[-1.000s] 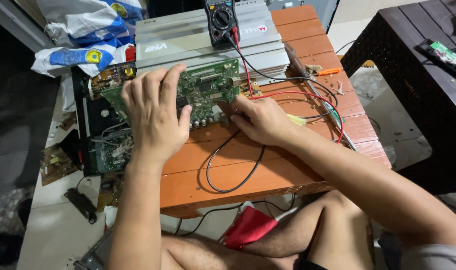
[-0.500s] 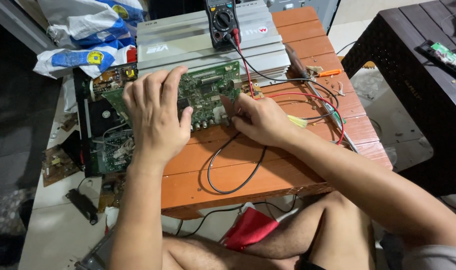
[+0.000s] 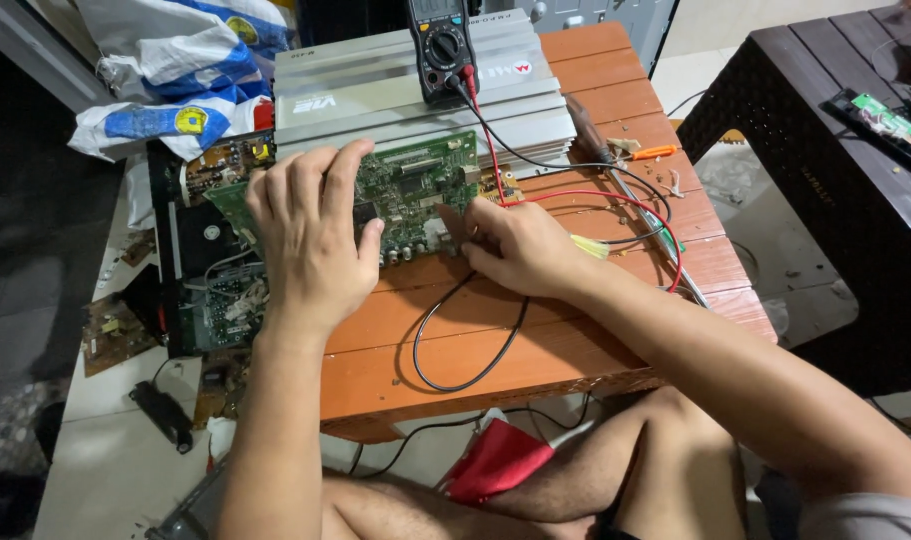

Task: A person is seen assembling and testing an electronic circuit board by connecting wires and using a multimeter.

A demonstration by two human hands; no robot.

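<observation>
My left hand [image 3: 310, 235] lies spread flat on the green circuit board [image 3: 415, 190], its long axis running left-right along the silver amplifier [image 3: 375, 100]. My right hand [image 3: 515, 245] pinches at the board's near edge; what it pinches I can't tell.

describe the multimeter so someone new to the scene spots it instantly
Start at the orange slatted table, then the ribbed silver amplifier case at its far end. The multimeter lies on that case: dark, round dial, the only thing with red and black leads plugged into it.
</observation>
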